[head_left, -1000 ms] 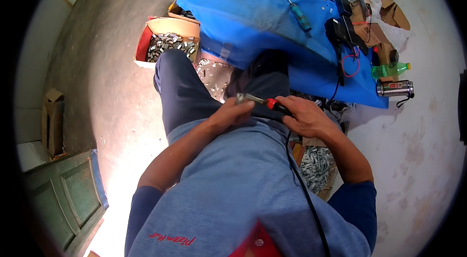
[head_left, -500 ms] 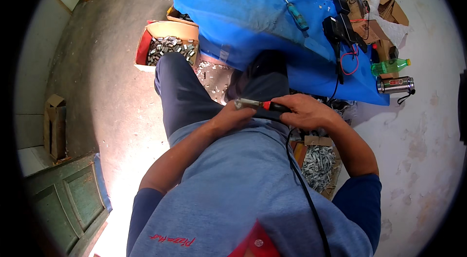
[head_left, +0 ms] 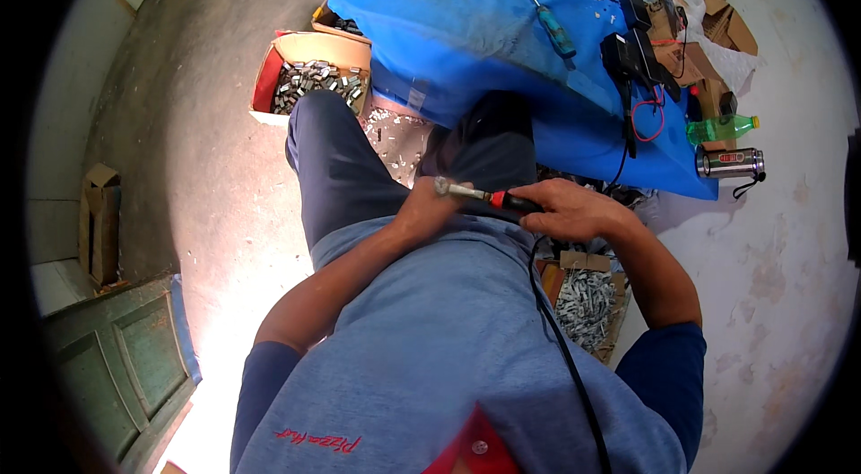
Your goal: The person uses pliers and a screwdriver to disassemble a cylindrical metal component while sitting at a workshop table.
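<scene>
Cardboard box point(head_left: 309, 48) of metal pieces sits beside the blue table point(head_left: 466, 34); right hand point(head_left: 569, 209) grips a soldering iron point(head_left: 484, 196), left hand point(head_left: 430, 205) pinches its tip.

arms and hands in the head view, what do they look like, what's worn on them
Both hands are bare, no gloves: left hand, right hand. The forearms are bare too. Dark blue sleeves cover the upper arms, ending near the elbows, under a lighter blue-grey top. No watch or rings can be made out.

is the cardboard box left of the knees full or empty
Partly full: the open cardboard box holds a layer of small grey metal pieces.
</scene>
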{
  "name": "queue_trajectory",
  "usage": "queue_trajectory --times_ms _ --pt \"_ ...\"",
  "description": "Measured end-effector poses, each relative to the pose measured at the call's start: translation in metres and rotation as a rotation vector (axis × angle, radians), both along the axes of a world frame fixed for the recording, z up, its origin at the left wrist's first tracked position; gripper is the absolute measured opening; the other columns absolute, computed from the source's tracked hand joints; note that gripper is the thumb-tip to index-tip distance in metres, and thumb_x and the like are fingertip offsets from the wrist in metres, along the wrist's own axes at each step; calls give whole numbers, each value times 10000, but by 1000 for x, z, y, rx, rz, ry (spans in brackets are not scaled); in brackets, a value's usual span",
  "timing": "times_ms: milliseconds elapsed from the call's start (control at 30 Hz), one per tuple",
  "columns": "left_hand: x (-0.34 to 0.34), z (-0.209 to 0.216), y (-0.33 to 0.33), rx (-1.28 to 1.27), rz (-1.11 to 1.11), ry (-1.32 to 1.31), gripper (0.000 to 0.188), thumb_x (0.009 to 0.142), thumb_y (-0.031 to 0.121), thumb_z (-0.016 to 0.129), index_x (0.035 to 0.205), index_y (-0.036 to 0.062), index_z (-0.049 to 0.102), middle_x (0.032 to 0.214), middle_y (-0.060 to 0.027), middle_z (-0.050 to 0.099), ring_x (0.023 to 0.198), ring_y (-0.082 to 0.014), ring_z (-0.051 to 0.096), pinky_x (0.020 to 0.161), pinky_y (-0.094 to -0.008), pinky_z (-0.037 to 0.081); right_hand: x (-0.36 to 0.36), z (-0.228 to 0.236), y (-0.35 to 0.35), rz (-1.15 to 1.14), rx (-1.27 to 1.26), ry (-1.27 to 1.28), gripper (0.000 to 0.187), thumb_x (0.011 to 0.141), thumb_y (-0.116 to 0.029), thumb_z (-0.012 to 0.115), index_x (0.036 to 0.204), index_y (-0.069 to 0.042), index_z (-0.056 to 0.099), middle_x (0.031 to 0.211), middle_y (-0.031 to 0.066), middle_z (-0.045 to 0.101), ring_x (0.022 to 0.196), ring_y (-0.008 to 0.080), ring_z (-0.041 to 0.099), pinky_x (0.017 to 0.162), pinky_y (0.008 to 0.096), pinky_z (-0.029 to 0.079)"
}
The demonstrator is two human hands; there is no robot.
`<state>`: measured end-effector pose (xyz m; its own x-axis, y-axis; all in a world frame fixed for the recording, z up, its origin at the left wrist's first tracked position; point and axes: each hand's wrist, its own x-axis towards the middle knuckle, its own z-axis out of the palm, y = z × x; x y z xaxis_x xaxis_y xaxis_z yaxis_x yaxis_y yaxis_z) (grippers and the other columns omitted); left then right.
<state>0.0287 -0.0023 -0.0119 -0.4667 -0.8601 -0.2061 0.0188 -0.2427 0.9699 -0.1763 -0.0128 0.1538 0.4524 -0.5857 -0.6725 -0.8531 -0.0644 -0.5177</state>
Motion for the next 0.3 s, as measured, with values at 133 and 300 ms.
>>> queue_trajectory --times_ms 133,300 --pt "-1 -3 -2 60 -3 -17 181 940 153 585 851 34 687 665 63 536 629 -43 457 556 -263 387 1 -6 4 -43 36 -8 347 810 -236 544 1054 4 600 756 189 618 741 326 614 705 443 463" --pt "6 -14 -1 29 -58 24 219 958 238 610 971 55 729 746 23 636 702 -37 527 615 -246 440 3 -6 3 -199 157 28 342 812 -259 558 1043 -13 612 748 158 633 724 281 622 695 432 468"
